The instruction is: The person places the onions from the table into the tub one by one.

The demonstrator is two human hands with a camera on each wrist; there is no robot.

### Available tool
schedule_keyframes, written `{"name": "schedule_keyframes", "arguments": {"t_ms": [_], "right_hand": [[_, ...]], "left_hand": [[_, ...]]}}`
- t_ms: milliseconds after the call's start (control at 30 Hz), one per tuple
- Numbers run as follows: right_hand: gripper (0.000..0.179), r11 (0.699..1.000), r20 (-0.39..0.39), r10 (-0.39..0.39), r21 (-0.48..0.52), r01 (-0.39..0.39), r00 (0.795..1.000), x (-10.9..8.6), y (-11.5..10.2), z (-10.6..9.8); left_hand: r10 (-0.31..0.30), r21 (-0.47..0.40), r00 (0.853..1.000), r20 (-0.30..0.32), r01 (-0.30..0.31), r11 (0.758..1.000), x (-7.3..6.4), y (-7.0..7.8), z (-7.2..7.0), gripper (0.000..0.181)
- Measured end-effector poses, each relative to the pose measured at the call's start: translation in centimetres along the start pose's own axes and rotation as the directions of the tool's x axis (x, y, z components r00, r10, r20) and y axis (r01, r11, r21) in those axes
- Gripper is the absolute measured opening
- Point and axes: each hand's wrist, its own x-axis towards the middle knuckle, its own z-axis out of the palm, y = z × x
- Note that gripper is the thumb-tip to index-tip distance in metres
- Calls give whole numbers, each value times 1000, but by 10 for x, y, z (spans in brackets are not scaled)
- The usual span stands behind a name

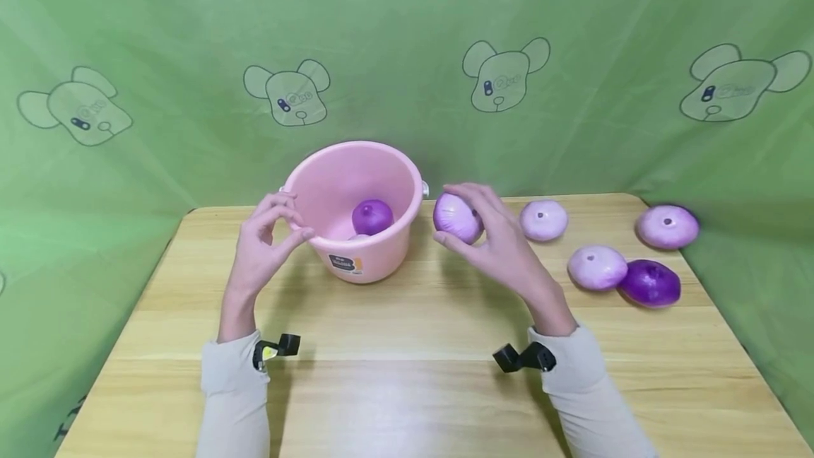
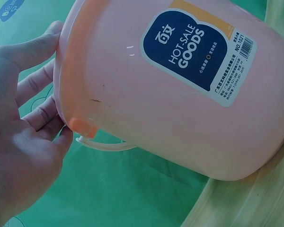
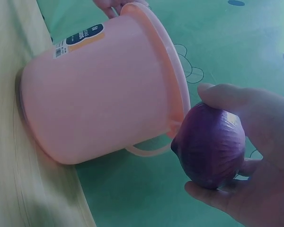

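Observation:
A pink bucket (image 1: 394,249) stands upright at the back of the table, a label on its front. Inside it lies a dark purple onion (image 1: 372,217), with a sliver of something paler beside it. My left hand (image 1: 257,249) holds the bucket's rim at the left, thumb and curled fingers against the edge, as the left wrist view also shows. Just right of the bucket, my right hand (image 1: 502,249) grips a purple-and-pale onion (image 3: 210,144) between thumb and fingers. That onion is at about rim height, outside the bucket.
Right of my right hand sit a pale onion (image 1: 543,220), a second pale onion (image 1: 596,268) against a dark purple onion (image 1: 650,284), and another pale onion (image 1: 668,226) by the right edge. Green cloth (image 1: 394,34) with printed bear heads surrounds the wooden table (image 1: 381,387).

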Motion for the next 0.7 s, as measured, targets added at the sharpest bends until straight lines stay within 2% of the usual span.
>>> {"name": "schedule_keyframes", "arguments": {"t_ms": [267,700], "right_hand": [[69,999,0,-43,22,43,999,9,-12,5],[70,998,-8,-58,31,58,998,19,-25,11]], "left_hand": [[6,-11,1000,-4,-6,1000,0,2,-1,16],[-18,2,1000,2,18,1000,2,3,-1,16]]}}
